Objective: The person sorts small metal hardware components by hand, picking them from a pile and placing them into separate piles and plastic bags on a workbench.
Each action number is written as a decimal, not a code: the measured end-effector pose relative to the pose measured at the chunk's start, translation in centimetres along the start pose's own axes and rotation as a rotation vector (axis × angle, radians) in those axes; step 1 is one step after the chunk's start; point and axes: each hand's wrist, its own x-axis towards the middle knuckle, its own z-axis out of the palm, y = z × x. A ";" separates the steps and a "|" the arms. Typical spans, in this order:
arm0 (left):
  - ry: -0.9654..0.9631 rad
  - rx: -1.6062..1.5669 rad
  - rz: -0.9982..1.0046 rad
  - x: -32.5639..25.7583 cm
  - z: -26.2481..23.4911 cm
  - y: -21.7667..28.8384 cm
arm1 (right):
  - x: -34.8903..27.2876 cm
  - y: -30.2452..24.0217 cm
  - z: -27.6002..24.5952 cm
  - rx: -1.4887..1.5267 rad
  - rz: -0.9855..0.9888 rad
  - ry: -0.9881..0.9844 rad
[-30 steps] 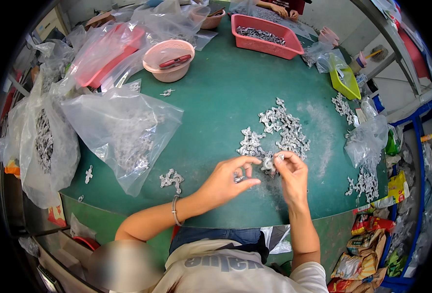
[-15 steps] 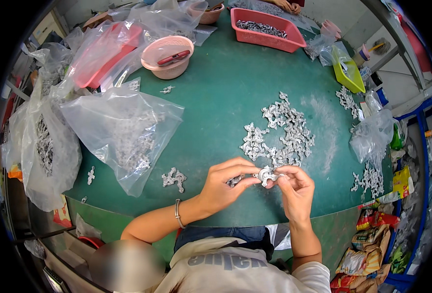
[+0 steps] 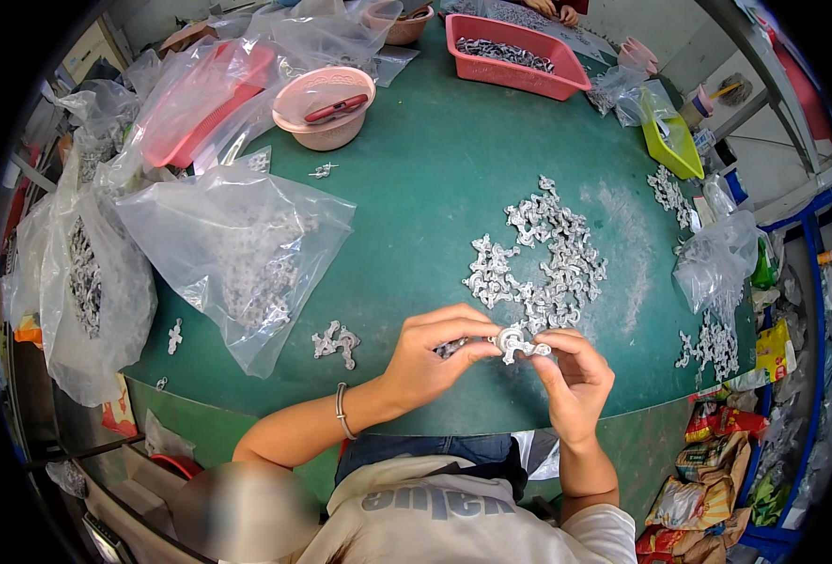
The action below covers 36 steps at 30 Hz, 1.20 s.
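Thumb and fingers of my left hand (image 3: 446, 352) are closed on a small curved silver metal casting (image 3: 512, 344). Within the same hand, more grey metal (image 3: 450, 348) shows between the fingers, partly hidden. My right hand (image 3: 577, 381) has its thumb and index finger at the right end of the casting, one on each side of it. Just beyond my hands lies a loose pile of similar castings (image 3: 566, 263) on the green table (image 3: 406, 226). A few more castings (image 3: 337, 344) rest left of my left hand.
A clear plastic bag of castings (image 3: 247, 244) lies on the left, beside a fuller bag (image 3: 87, 282). Farther back stand a pink bowl (image 3: 322, 136) with a red-handled tool and a red tray of metal parts (image 3: 519, 70). A green bin (image 3: 674, 150) stands right. Another person's hands (image 3: 552, 11) show at the far edge.
My right fingers have shifted slightly right and loosened around the casting, so its right end now shows between them. My left hand has stayed in place.
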 end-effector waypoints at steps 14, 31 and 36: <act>-0.415 0.028 -0.383 0.7 -2.8 -0.1 | -0.4 1.8 0.4 0.077 0.293 -0.160; -0.545 1.155 -0.302 0.4 -8.7 1.8 | 6.1 7.5 -1.2 -0.904 -0.166 -0.162; -0.531 0.470 -0.180 -0.1 -4.7 0.3 | 5.2 7.2 -2.0 0.125 0.227 0.119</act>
